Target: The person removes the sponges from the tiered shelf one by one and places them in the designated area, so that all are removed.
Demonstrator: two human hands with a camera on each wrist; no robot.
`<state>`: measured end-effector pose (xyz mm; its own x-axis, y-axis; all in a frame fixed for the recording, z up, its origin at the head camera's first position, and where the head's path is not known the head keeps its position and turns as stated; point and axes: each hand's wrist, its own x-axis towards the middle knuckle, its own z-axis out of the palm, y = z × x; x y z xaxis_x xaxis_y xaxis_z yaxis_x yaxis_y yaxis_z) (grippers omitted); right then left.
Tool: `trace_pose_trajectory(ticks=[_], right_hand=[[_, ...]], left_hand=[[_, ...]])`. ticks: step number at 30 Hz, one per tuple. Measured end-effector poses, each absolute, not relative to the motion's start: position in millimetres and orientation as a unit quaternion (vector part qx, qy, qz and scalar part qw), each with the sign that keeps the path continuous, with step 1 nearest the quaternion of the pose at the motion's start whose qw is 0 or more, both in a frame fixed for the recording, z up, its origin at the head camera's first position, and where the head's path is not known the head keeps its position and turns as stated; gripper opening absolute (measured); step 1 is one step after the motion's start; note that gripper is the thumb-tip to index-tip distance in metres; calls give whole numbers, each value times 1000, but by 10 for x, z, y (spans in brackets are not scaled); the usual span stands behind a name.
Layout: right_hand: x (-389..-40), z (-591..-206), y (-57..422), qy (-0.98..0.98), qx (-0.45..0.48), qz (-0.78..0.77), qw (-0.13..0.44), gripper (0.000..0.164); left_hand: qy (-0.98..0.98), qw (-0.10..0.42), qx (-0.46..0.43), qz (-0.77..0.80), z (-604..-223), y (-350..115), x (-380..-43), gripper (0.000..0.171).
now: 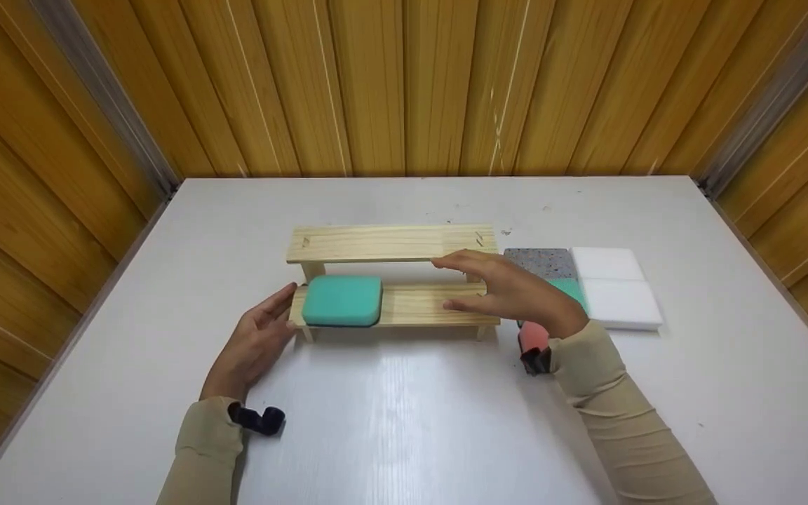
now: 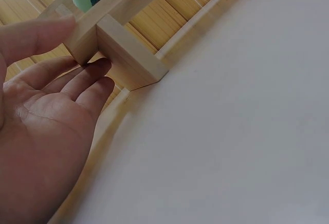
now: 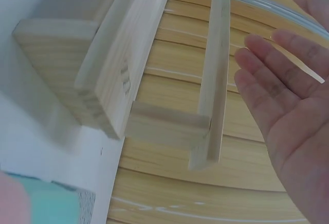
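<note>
A two-tier wooden rack (image 1: 390, 243) stands on the white table. On the left part of its lower step lies a turquoise sponge (image 1: 342, 300) with a dark underside. My left hand (image 1: 258, 342) holds the left end of that step; in the left wrist view the thumb (image 2: 49, 36) lies at the plank and bent fingers (image 2: 95, 88) reach to its corner beside the leg (image 2: 131, 59). Over the rack's right part hovers my right hand (image 1: 516, 287), its fingers spread and nothing in them. The right wrist view shows that palm (image 3: 303, 126) apart from the planks.
Right of the rack lie a grey speckled sponge (image 1: 539, 261), a green sponge (image 1: 571, 293) and a pink sponge (image 1: 533, 335), partly behind my right arm. Two white foam blocks (image 1: 618, 301) adjoin them. Yellow wood-look panels (image 1: 376, 84) wall the table's back and sides.
</note>
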<state>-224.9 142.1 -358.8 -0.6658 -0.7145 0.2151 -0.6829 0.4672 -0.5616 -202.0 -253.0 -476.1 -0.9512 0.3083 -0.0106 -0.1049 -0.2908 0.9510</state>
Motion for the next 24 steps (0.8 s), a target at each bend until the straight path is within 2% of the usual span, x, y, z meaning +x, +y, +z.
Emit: trace_pose_trajectory(ticks=[24], right_hand=[[-2288,-3630,792,852,-431,-292,51,59]], left_hand=[[567,127,83,810,-4764,-2529,-2035,73]])
